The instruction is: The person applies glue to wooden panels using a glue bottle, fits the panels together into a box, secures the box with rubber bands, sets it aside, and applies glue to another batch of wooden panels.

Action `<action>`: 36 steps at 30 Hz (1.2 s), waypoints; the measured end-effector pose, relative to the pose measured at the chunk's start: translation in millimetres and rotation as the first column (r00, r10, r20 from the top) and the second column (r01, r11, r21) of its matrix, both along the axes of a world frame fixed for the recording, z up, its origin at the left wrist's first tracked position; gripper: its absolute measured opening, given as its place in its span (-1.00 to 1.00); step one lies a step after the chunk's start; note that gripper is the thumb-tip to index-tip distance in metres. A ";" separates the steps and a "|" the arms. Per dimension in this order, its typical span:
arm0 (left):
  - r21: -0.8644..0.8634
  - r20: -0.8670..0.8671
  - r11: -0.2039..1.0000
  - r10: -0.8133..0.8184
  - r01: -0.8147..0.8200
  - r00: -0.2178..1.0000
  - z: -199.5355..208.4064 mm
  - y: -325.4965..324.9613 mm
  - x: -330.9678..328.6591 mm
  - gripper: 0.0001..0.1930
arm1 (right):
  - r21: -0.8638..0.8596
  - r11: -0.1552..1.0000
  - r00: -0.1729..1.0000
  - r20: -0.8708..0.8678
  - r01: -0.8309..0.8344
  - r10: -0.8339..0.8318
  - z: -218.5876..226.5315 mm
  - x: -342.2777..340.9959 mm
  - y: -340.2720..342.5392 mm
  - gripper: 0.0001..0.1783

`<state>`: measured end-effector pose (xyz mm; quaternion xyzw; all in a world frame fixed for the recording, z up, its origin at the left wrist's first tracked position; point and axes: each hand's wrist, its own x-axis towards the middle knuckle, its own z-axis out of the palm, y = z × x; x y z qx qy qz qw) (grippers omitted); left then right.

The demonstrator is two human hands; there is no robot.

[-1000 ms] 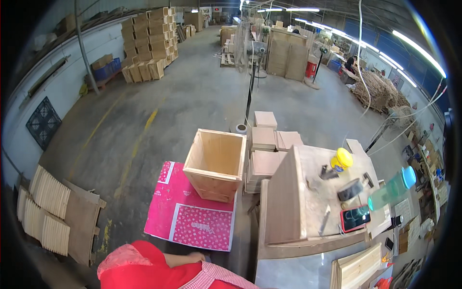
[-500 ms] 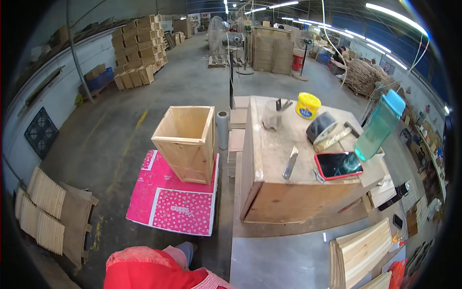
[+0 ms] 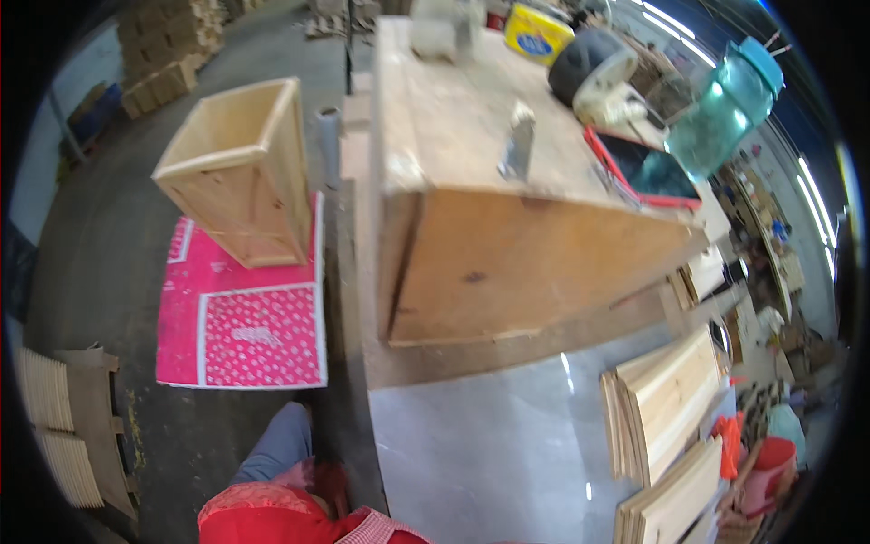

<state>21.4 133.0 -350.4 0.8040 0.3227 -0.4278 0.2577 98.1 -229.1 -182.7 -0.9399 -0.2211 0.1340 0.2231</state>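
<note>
Neither of my hands shows clearly; only my red sleeve and clothing (image 3: pixel 272 517) come in at the lower edge. Closest to me on the right is a grey sheet-covered worktop (image 3: pixel 471 444). Stacks of thin wooden panels (image 3: pixel 675 390) lie along its right side. Beyond the bare sheet stands a large wooden box (image 3: pixel 535 272). To the left, an open-topped tapered wooden bin (image 3: pixel 245 190) stands upright on a pink patterned box (image 3: pixel 263 335).
On the large box are a phone with a red case (image 3: pixel 648 172), a teal bottle (image 3: pixel 725 113), a tape roll (image 3: pixel 589 68), a yellow tub (image 3: pixel 536 34) and a metal blade (image 3: pixel 517 145). Slatted panels (image 3: pixel 68 471) lie at far left. A red bucket (image 3: pixel 770 471) is at right.
My view has tipped down and turned right, so the worktop and panel stacks show more fully. The bin and the things on the large box appear unmoved.
</note>
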 end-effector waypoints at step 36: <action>0.303 0.062 0.923 -0.269 -0.239 -0.961 624.5 48.5 -257.6 -0.82 | 0.094 0.979 0.833 0.544 -0.179 0.100 102.6 -118.8 -4.1 -0.48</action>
